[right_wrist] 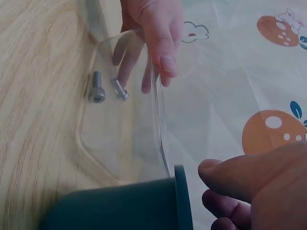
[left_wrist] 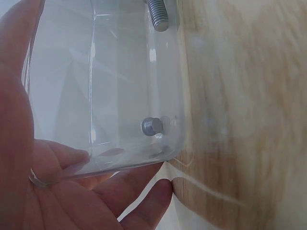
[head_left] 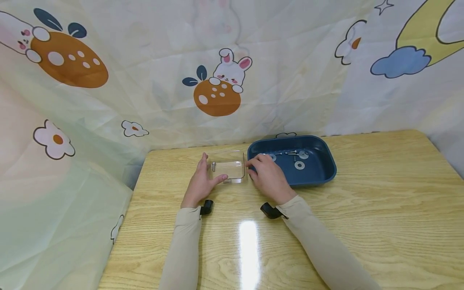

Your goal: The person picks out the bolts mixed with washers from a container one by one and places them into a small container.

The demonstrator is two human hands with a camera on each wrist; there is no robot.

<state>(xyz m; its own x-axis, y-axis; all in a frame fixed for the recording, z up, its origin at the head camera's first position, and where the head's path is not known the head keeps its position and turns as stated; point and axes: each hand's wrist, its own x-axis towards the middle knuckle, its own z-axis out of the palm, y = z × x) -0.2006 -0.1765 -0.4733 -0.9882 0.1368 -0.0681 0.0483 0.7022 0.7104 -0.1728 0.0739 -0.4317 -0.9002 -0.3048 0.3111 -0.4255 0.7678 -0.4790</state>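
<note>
A clear plastic box point(head_left: 237, 171) stands on the table with a metal socket-head bolt point(right_wrist: 97, 91) at its left end; a second bolt shape shows beside it in the right wrist view. My left hand point(head_left: 204, 181) holds the box by its near left corner, thumb over the rim and fingers along the outer side. Just right of the box is a blue tray point(head_left: 315, 180). My right hand point(head_left: 268, 175) is over the tray's left end, its loosely bent fingers at the rim facing the box and nothing seen between them.
Inside the tray lie several flat washers point(head_left: 299, 165) and some small bolts point(head_left: 291, 152). A printed cloth point(head_left: 282, 100) hangs behind the wooden table point(head_left: 384, 209) and along its left side. A black camera mount sits at each wrist.
</note>
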